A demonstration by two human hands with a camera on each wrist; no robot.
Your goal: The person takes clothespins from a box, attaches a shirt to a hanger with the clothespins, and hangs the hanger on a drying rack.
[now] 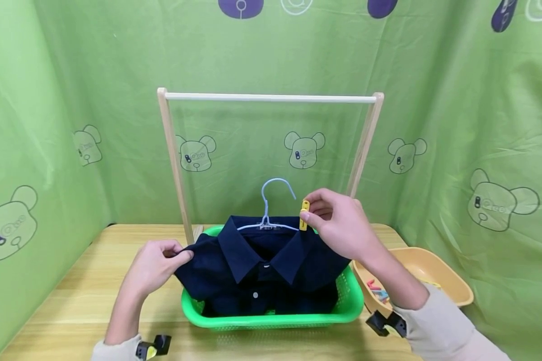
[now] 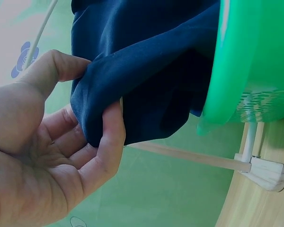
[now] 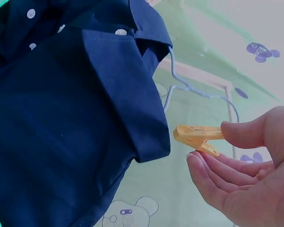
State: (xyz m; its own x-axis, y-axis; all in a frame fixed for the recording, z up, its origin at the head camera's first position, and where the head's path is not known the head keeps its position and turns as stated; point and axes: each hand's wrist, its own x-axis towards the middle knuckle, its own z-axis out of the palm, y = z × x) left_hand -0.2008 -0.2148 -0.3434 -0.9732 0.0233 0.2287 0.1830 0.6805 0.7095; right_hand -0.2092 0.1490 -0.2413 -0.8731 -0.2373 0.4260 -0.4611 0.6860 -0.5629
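Note:
A dark navy collared shirt (image 1: 262,273) with white buttons lies in a green basket (image 1: 271,321), a pale blue wire hanger (image 1: 265,205) inside its collar and the hook standing up. My left hand (image 1: 155,265) pinches the shirt's left-side shoulder or sleeve edge; in the left wrist view the cloth (image 2: 128,75) sits between thumb and fingers. My right hand (image 1: 339,220) holds a yellow clothespin (image 1: 304,215) by its handles beside the collar's right side. In the right wrist view the clothespin (image 3: 199,135) points at the collar, with a small gap between them.
A wooden rack with a white crossbar (image 1: 271,97) stands behind the basket. To the right, partly under my right forearm, is an orange tray (image 1: 447,276) with several coloured clothespins (image 1: 379,292). Green printed curtains surround the wooden table (image 1: 131,233).

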